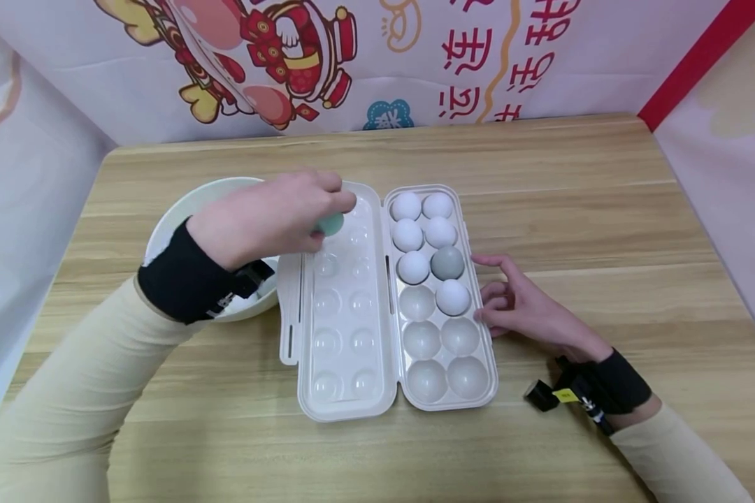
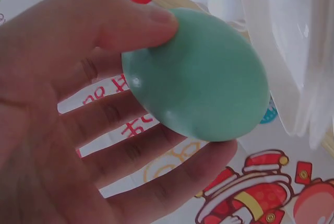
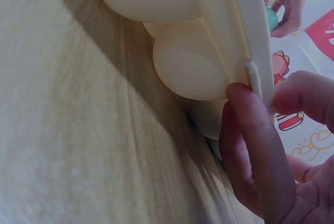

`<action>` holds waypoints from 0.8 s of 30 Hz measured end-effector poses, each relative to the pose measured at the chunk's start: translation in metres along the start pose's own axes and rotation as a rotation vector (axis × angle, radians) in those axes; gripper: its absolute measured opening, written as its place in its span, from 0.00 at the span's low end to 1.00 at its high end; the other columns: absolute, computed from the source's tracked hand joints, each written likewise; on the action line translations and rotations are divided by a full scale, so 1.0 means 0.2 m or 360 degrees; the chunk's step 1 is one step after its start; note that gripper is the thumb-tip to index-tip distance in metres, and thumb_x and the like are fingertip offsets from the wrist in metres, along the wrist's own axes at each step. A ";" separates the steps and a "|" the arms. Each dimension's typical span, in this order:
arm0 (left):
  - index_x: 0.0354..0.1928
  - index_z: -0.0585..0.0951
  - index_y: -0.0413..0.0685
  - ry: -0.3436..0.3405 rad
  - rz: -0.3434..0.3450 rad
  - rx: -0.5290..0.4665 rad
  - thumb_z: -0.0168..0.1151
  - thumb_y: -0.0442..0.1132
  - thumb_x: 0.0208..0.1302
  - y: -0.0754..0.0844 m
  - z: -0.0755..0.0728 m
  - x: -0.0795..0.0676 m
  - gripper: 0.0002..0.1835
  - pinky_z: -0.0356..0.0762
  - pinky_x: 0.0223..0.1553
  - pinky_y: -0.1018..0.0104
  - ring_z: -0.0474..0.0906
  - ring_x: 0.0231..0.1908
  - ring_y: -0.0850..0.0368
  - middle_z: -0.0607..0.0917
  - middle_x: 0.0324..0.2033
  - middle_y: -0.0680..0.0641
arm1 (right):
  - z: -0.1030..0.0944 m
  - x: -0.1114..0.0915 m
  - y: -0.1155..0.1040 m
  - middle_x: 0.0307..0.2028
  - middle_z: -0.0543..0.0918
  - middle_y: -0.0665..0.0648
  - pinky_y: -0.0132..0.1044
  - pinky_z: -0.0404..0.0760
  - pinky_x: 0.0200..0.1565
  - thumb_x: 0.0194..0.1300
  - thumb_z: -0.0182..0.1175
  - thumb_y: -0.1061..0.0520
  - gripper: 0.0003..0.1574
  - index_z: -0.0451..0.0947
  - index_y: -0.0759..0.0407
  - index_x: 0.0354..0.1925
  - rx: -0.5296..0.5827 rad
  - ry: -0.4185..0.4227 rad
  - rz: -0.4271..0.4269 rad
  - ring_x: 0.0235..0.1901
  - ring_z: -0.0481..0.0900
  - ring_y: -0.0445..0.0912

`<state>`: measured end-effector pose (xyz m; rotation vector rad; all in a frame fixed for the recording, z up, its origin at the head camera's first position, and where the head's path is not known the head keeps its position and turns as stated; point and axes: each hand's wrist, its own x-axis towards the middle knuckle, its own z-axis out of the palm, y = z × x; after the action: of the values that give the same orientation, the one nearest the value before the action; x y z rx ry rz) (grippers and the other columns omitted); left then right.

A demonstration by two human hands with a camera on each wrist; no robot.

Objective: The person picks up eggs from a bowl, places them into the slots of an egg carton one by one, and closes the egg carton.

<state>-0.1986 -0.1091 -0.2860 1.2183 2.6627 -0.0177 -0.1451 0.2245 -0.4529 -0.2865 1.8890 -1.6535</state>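
A pale green egg [image 2: 201, 78] is held between the thumb and fingers of my left hand [image 1: 283, 213], above the lid [image 1: 344, 321] of a white plastic egg box. The lid lies folded open to the left. In the box's base [image 1: 494, 381], several white eggs [image 1: 453, 297] and one grey-green egg [image 1: 447, 263] sit in the cups toward the far end; the near cups [image 1: 426, 379] hold no eggs. My right hand [image 1: 522, 300] grips the right rim of the base with its fingertips, and the right wrist view shows fingers on the rim beside the cups' undersides [image 3: 190, 62].
A white bowl [image 1: 170, 216] stands left of the egg box, partly hidden by my left forearm; white things show inside it. The wooden table [image 1: 572, 188] meets a printed cloth backdrop [image 1: 377, 63] at its far edge. White cloth also hangs at both sides.
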 end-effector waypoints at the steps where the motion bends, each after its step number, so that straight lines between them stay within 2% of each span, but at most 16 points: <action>1: 0.47 0.79 0.39 0.0012 0.0014 -0.0004 0.74 0.32 0.52 0.01 0.01 0.01 0.20 0.78 0.43 0.57 0.74 0.37 0.46 0.77 0.36 0.41 | 0.00 0.00 0.00 0.40 0.74 0.68 0.45 0.82 0.34 0.61 0.63 0.68 0.51 0.46 0.50 0.72 -0.0004 -0.0001 0.0001 0.35 0.81 0.48; 5: 0.49 0.78 0.40 0.0041 0.0059 -0.0021 0.73 0.32 0.54 0.07 0.01 0.03 0.20 0.77 0.45 0.56 0.73 0.39 0.45 0.78 0.39 0.41 | 0.00 0.00 0.00 0.41 0.74 0.68 0.45 0.82 0.34 0.61 0.63 0.67 0.51 0.45 0.50 0.72 -0.0016 0.0002 0.0008 0.35 0.81 0.48; 13: 0.48 0.76 0.42 0.0068 0.0192 -0.0013 0.71 0.33 0.56 0.17 0.02 0.12 0.18 0.73 0.39 0.59 0.71 0.36 0.46 0.75 0.36 0.43 | -0.01 0.00 0.01 0.41 0.74 0.68 0.45 0.82 0.34 0.62 0.63 0.68 0.51 0.45 0.50 0.72 -0.0002 -0.0003 0.0006 0.36 0.81 0.49; 17: 0.49 0.76 0.42 0.0052 0.0255 -0.0007 0.70 0.33 0.56 0.21 0.05 0.18 0.19 0.73 0.38 0.60 0.72 0.36 0.47 0.75 0.36 0.43 | -0.01 0.00 0.00 0.41 0.74 0.68 0.45 0.82 0.34 0.62 0.63 0.67 0.51 0.45 0.49 0.72 -0.0007 -0.0009 0.0006 0.36 0.81 0.48; 24: 0.51 0.74 0.40 0.0090 0.0358 -0.0015 0.67 0.33 0.58 0.25 0.09 0.26 0.19 0.74 0.39 0.58 0.74 0.36 0.45 0.76 0.38 0.41 | -0.01 0.00 0.00 0.41 0.74 0.68 0.46 0.83 0.35 0.63 0.63 0.66 0.51 0.45 0.48 0.72 -0.0009 -0.0022 0.0008 0.35 0.81 0.49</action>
<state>-0.1897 -0.0392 -0.3093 1.5288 2.5522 0.0659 -0.1459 0.2269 -0.4522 -0.2947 1.8831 -1.6391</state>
